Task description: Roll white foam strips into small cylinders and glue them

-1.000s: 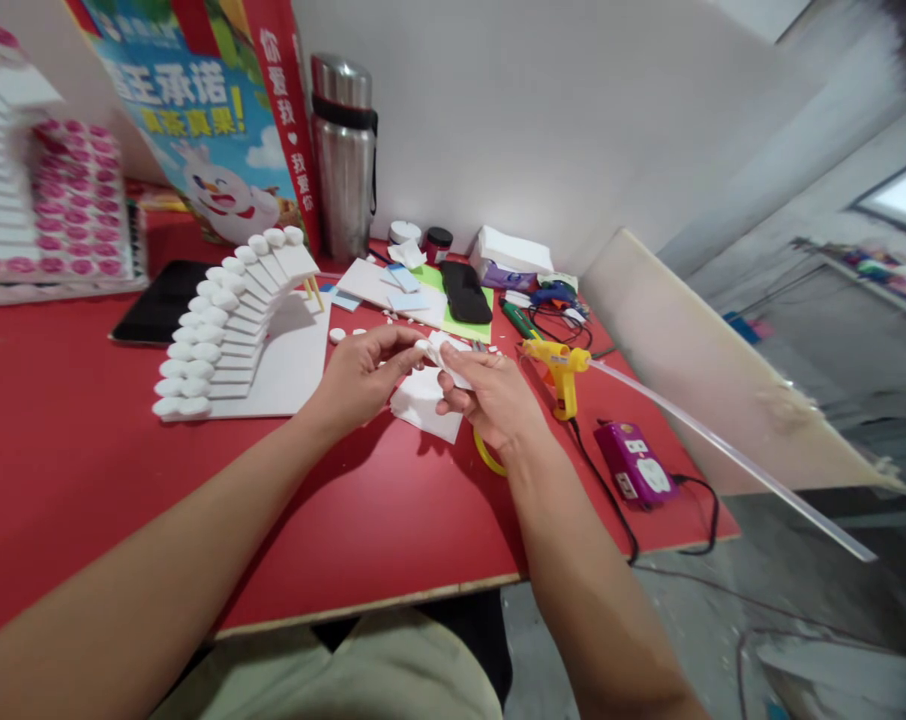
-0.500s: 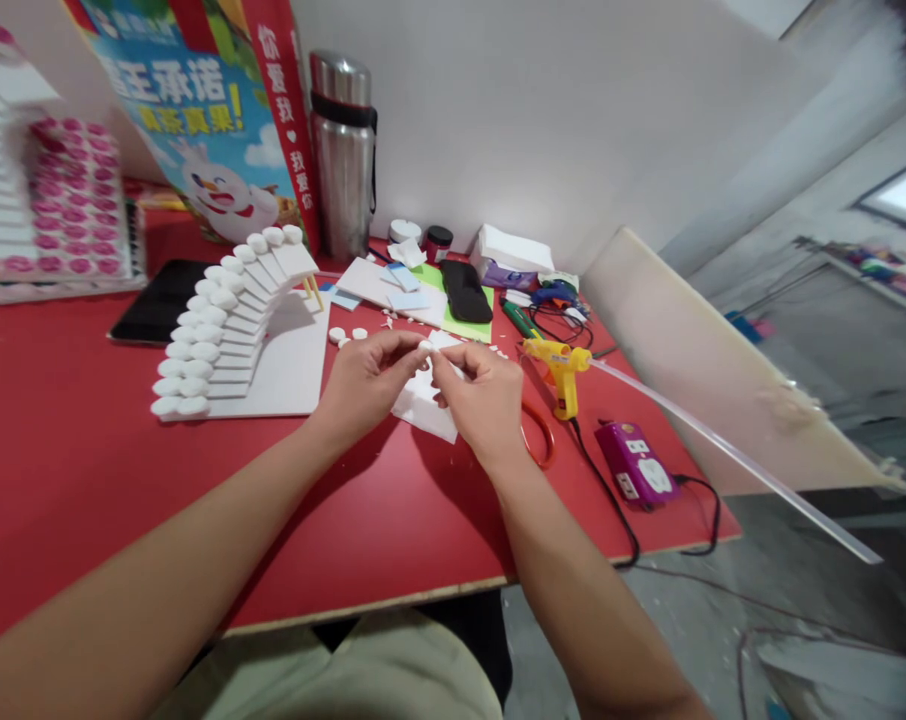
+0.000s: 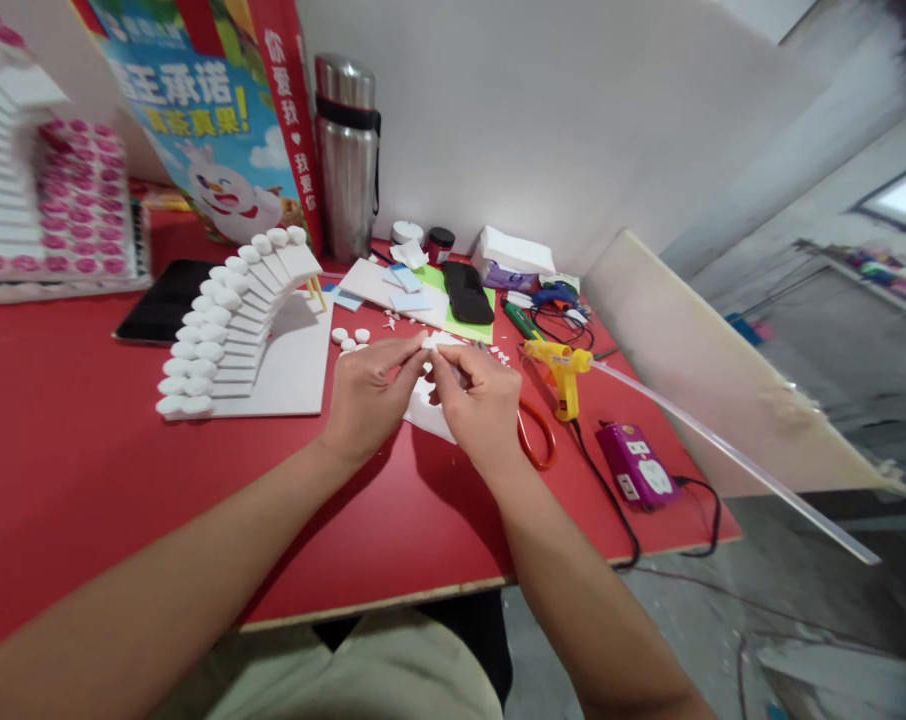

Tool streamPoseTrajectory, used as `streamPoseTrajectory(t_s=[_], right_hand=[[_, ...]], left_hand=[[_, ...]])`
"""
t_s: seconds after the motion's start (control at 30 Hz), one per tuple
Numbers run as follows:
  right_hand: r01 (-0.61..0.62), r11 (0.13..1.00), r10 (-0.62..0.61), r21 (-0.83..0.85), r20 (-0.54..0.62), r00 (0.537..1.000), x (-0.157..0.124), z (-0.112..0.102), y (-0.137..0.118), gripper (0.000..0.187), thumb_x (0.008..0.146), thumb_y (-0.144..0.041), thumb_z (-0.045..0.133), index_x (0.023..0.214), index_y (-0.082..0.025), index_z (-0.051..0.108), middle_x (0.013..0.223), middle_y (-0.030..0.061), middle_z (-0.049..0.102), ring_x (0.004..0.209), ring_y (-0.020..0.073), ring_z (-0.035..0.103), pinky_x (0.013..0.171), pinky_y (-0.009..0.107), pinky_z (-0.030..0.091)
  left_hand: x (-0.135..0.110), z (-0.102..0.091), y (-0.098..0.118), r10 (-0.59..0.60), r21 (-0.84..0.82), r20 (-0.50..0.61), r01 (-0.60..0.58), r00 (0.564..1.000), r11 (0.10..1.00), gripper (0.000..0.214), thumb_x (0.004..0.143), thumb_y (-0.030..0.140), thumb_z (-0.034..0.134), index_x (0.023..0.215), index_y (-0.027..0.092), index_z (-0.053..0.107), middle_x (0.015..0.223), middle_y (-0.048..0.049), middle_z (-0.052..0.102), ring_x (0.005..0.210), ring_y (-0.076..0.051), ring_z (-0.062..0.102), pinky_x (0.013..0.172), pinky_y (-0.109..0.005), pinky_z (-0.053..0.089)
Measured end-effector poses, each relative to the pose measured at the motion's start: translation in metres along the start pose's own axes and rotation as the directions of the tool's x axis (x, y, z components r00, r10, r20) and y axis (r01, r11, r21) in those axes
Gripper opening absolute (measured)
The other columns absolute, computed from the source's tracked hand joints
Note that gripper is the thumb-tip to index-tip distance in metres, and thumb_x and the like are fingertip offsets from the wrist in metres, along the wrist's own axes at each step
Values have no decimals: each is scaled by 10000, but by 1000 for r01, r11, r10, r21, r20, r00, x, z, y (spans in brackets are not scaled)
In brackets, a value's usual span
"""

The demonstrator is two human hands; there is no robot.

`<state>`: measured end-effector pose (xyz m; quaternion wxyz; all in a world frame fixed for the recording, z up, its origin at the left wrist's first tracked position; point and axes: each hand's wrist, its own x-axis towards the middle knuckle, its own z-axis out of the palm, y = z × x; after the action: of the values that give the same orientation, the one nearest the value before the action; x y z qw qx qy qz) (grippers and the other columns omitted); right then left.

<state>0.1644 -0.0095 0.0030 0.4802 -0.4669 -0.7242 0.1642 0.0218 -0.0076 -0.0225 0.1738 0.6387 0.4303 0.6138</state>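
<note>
Between the fingertips of both hands is a small white piece (image 3: 428,343), mostly covered, so its exact kind is hard to make out. My left hand (image 3: 370,390) pinches it from the left, and my right hand (image 3: 477,392) from the right. A white sheet (image 3: 427,415) lies on the table beneath them. Several white round pieces (image 3: 340,336) rest just beyond my left hand. Farther left stands a curved white model staircase (image 3: 235,360) on a flat white base, edged with white oval pieces (image 3: 198,350).
A yellow glue gun (image 3: 562,370) with a long clear glue stick lies at right, near orange-handled scissors (image 3: 539,435) and a purple power socket (image 3: 637,465). Behind are a black phone (image 3: 468,293), a steel flask (image 3: 346,160), a printed bag (image 3: 220,130) and a dark tablet (image 3: 160,303).
Both hands keep their pinch on the small white piece, with only slight finger shifts. The whole view has moved slightly.
</note>
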Motion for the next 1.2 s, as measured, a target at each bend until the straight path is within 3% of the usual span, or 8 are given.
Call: streamPoseTrajectory(t_s=[0.2,0.4,0.5,0.6,0.7,0.83,1.2], right_hand=[[2,1000,-3,24,3,1000,-2,1,1,209,1008,-318,602,945,-199,762,797,50,771,725,184,741,662,284,549],[-54,995,56,88,-16,998,0,-5,-1,178,976,-301,651,876,-198,756,713,20,729,612,155,700,601,268,525],[-115,972,106,206,58,993,4,-12,-1,145,948,-274,679,855,-192,754,686,-8,707,512,115,646,545,251,504],[-172,935,121,311,177,977,9,-19,0,140,925,-276,703,831,-187,754,669,-23,690,480,96,612,516,241,498],[-189,914,109,360,232,967,12,-23,2,129,912,-276,710,835,-184,760,656,-31,681,476,90,599,510,239,498],[-190,908,109,373,227,968,12,-22,3,121,913,-273,706,852,-183,760,658,-33,684,487,90,604,533,245,510],[-246,924,205,292,164,965,8,-15,1,152,928,-327,711,859,-192,696,714,-21,735,493,112,659,548,252,511]], left_hand=[[0,-1,3,72,105,3,-72,997,992,230,995,287,630,1044,182,830,913,-71,830,827,-209,768,799,-311,584],[1,-4,10,76,104,104,-87,992,991,268,1019,295,580,1036,179,821,940,-90,821,846,-208,748,794,-306,558],[7,-9,9,-75,-49,116,81,990,995,193,963,308,673,941,208,836,901,-59,825,830,-204,749,789,-304,571],[16,-17,7,-277,-211,219,323,936,923,129,846,316,800,874,198,845,785,-44,809,741,-208,739,719,-309,586],[24,-23,7,-300,-286,347,405,889,869,185,789,353,852,882,193,857,807,-58,817,718,-208,738,721,-322,595],[25,-24,9,-280,-306,393,412,876,858,207,815,375,834,938,211,868,857,-64,831,747,-224,759,749,-337,605],[18,-17,5,-186,-246,309,267,933,932,172,914,299,708,939,205,850,816,-32,803,752,-186,718,739,-291,561]])
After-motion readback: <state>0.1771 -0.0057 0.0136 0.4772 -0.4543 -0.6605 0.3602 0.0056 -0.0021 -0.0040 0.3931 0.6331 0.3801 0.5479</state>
